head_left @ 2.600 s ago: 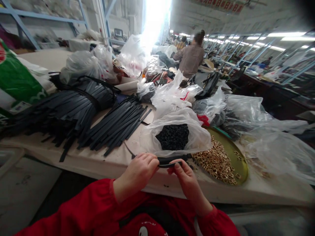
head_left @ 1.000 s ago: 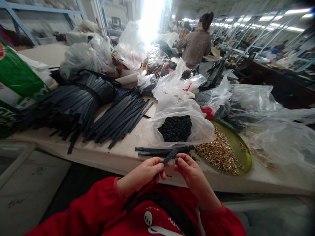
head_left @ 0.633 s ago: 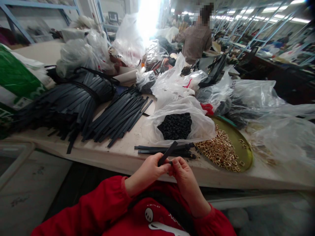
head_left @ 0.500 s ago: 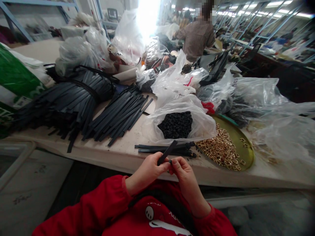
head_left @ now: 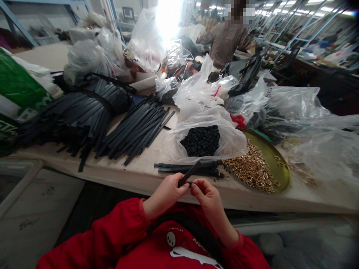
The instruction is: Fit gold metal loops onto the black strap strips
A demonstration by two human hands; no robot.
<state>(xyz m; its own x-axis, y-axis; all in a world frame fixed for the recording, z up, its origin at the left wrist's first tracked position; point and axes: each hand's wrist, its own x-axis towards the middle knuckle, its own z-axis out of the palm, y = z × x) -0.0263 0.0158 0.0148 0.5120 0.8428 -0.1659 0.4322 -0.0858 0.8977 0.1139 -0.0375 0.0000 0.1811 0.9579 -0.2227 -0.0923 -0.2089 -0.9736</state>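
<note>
My left hand [head_left: 168, 192] is closed around a flat black strap [head_left: 191, 172], whose free part slants up to the right, beyond the fingers. The thumb and fingertips of my right hand [head_left: 209, 196] pinch a small dark piece [head_left: 191, 184] at the strap's lower end; whether it is separate from the strap I cannot tell. Just beyond both hands, a few black straps [head_left: 182, 169] lie sideways on the table, some with gold-coloured fittings at their right ends. Behind them an open plastic bag [head_left: 232, 144] holds many small black pieces [head_left: 202, 141].
To the right, a round yellowish tray [head_left: 280, 168] carries a heap of gold buckles [head_left: 255, 168]. Loose black straps [head_left: 137, 129] and a tied bundle [head_left: 75, 116] lie left on the table [head_left: 117, 175]. Clear bags crowd the back, where a person [head_left: 226, 41] stands.
My right fingertips have shifted slightly left and moved a little apart from my left thumb, showing more of the small dark piece. The strap stays in my left hand.
</note>
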